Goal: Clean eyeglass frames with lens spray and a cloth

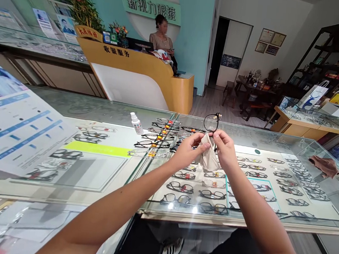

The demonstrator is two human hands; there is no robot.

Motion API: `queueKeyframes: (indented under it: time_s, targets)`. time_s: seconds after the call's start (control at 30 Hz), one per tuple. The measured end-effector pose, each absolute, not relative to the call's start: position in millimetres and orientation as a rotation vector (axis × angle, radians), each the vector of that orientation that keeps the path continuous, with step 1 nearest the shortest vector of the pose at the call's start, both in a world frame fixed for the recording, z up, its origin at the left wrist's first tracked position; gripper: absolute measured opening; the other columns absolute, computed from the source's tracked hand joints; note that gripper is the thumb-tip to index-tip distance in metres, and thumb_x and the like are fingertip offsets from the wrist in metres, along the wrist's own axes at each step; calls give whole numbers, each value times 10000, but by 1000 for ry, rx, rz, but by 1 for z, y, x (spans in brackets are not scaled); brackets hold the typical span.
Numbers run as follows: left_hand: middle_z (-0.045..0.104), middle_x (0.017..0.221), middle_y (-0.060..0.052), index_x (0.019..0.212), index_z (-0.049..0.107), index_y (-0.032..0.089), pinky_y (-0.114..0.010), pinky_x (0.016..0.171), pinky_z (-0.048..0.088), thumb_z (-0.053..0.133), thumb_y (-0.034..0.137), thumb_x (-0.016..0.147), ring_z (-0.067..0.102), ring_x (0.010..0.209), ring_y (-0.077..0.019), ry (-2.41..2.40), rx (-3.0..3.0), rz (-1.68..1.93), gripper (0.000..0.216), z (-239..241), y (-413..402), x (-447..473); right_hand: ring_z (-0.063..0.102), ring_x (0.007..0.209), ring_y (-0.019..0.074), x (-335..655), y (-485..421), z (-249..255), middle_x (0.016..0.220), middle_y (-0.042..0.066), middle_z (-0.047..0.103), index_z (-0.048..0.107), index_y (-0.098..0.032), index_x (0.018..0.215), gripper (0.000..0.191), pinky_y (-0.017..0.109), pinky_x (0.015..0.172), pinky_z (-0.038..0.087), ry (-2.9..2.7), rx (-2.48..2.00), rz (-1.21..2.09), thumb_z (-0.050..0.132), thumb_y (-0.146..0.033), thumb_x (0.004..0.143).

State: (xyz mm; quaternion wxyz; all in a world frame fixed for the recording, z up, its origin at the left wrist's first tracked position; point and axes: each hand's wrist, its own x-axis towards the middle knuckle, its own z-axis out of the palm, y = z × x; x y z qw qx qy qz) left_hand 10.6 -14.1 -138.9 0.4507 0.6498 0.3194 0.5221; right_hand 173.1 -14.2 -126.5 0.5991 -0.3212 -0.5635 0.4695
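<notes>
Above the glass display counter [123, 106], both my hands are raised around one pair of dark-rimmed eyeglasses [211, 123]. A lens of it stands upright over my fingers, and the rest is partly hidden by them. My left hand [188, 148] is closed on a pale beige cleaning cloth [209, 160], which hangs down between my hands. The fingers of my right hand [226, 149] pinch the eyeglasses close to the cloth. Left of my hands, a column of eyeglasses with orange tags [155, 145] lies on the glass. A small white bottle [136, 124] stands beside them.
Under the glass lie several rows of eyeglasses [181, 187]. A printed leaflet [16, 124] rises at the left, and a brown cloth [324, 166] lies at the right. Across the room, a person [162, 40] is behind a yellow-fronted cashier desk [133, 65].
</notes>
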Motion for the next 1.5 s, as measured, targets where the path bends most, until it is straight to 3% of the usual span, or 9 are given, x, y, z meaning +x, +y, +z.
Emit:
queueKeyframes:
  time_s: [0.2, 0.5, 0.63, 0.9, 1.17, 1.33, 1.5]
  targets:
    - [691, 869, -30, 870, 712, 189, -285, 757, 500, 808, 765, 787, 597, 819, -178, 803, 1514, 1356, 589, -136, -12, 10, 595, 966, 227, 174, -14, -126, 970, 30, 664, 722, -262, 830, 517, 353, 939, 496, -1358, -743, 1079, 809, -770, 797]
    - [682, 840, -23, 893, 734, 193, -280, 698, 465, 815, 712, 812, 579, 757, -168, 860, 1581, 1460, 532, -136, -15, 7, 600, 1086, 244, 173, -14, -124, 1023, 33, 639, 748, -263, 815, 488, 373, 1065, 468, -1360, -701, 1094, 839, -741, 785]
    - [718, 893, -35, 939, 741, 201, -293, 733, 481, 814, 641, 842, 622, 805, -190, 886, 1673, 1417, 457, -137, -16, 6, 604, 1031, 234, 174, -12, -126, 1002, 29, 651, 730, -260, 813, 514, 359, 1013, 489, -1325, -723, 1107, 850, -756, 755]
    - [682, 854, -21, 964, 709, 162, -283, 732, 513, 887, 721, 719, 610, 784, -171, 712, 1488, 1184, 636, -139, -12, 11, 632, 894, 201, 167, -16, -129, 977, 16, 717, 657, -261, 823, 519, 318, 847, 534, -1187, -672, 1262, 896, -712, 728]
    - [732, 980, -50, 1357, 649, 150, -264, 748, 526, 913, 703, 708, 655, 842, -179, 639, 1342, 1077, 892, -143, -15, 14, 659, 822, 178, 163, -20, -125, 984, -5, 735, 620, -257, 818, 552, 280, 695, 544, -1045, -644, 1385, 963, -659, 656]
    - [736, 925, -32, 1242, 703, 139, -259, 735, 510, 997, 600, 626, 647, 799, -169, 653, 1327, 1111, 824, -141, -15, 14, 661, 894, 205, 159, -19, -131, 1018, 13, 729, 578, -259, 829, 547, 301, 723, 545, -1048, -642, 1386, 933, -651, 691]
    - [724, 876, -10, 1116, 740, 141, -259, 743, 503, 1017, 571, 587, 619, 771, -147, 697, 1283, 1279, 736, -143, -14, 16, 580, 806, 166, 151, -22, -136, 970, -7, 684, 560, -253, 833, 587, 279, 720, 498, -1063, -663, 1370, 923, -690, 685]
